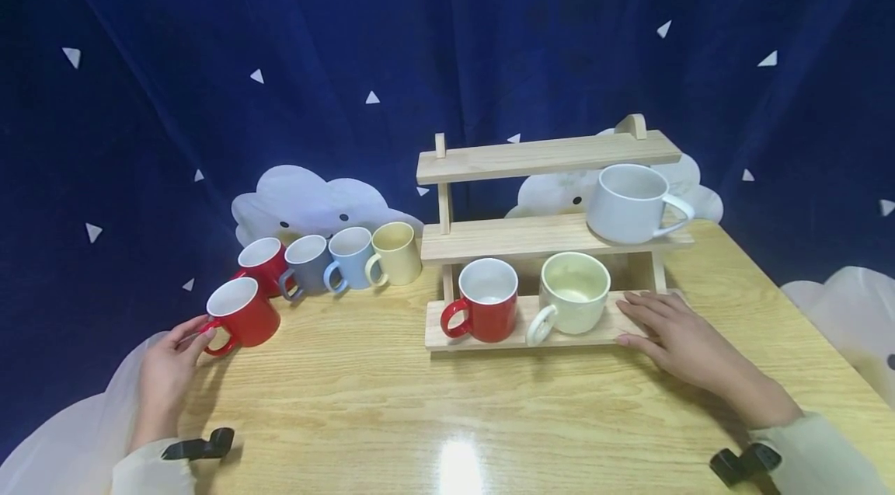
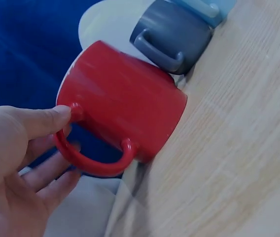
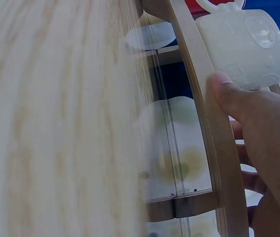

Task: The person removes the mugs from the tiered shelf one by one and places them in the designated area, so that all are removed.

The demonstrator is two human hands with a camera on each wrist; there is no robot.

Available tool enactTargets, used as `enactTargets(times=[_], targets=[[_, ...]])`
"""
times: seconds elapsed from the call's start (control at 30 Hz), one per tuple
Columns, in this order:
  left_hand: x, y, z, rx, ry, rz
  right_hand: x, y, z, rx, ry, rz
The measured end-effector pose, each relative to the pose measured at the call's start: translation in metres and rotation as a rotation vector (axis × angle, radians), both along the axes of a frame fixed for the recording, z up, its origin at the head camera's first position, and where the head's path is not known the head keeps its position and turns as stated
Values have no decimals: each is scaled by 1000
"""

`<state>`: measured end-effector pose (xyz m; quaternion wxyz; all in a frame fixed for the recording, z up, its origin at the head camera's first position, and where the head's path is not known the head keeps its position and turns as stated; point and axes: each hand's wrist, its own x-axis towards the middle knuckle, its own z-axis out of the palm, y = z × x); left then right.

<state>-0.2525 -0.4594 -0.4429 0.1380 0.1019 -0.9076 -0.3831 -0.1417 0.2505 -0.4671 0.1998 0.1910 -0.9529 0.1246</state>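
Note:
At the left end of the mug group, my left hand pinches a red mug with a white inside at its handle. In the left wrist view the thumb presses the handle's upper end, fingers behind it. The mug leans a little, its base close to the table. My right hand rests on the right end of the wooden rack's bottom board, fingers extended over it and thumb at the front edge. Left of that hand stands a cream mug, then another red mug.
A large white mug stands on the rack's middle board. Along the back left are another red mug, a grey mug, a light blue mug and a yellow mug. A blue curtain hangs behind the table.

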Motion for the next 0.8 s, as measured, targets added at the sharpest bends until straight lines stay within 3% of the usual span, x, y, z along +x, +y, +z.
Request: enactTargets(times=[0.2, 0.33, 0.57, 0.8], targets=[[0, 15, 20, -7, 55, 65, 0, 0, 2, 1, -9, -3], [3, 31, 37, -10, 38, 57, 0, 0, 2, 4, -24, -11], [3, 61, 60, -4, 22, -67, 0, 0, 1, 6, -33, -12], [2, 96, 84, -55, 109, -227, 0, 0, 1, 4, -32, -11]])
